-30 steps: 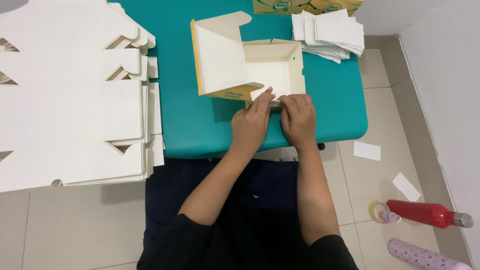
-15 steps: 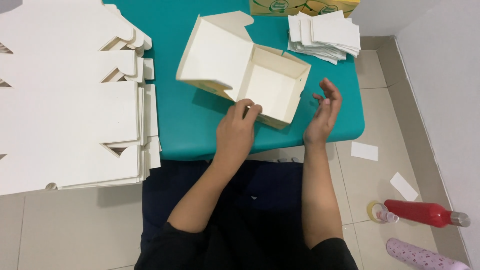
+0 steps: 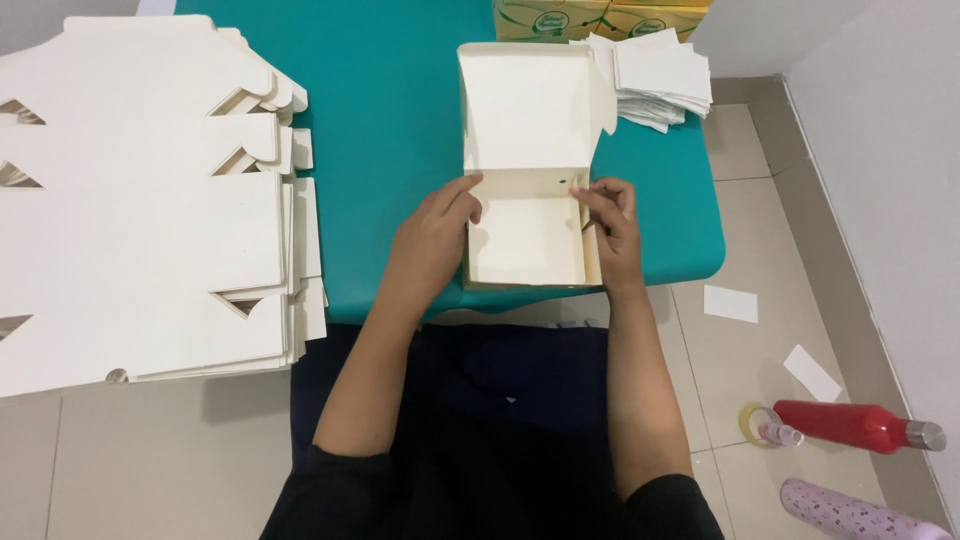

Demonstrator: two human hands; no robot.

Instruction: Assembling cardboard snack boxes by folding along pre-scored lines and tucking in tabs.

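Note:
A white cardboard box stands on the teal table near its front edge, with its lid open and tilted away from me. My left hand grips the box's left wall, fingers over the rim. The right wall is held by my right hand, its fingertips pinching the rim near the hinge. The inside of the box looks bare.
A big stack of flat white box blanks lies at the left. A pile of white paper pieces and green-yellow boxes sit at the table's far right. On the floor at right lie a red bottle, a pink bottle, a tape roll and paper scraps.
The box has been turned from a slanted position to square in front of me, with the lid now at the far side. My right hand went from open in the air to gripping the right wall.

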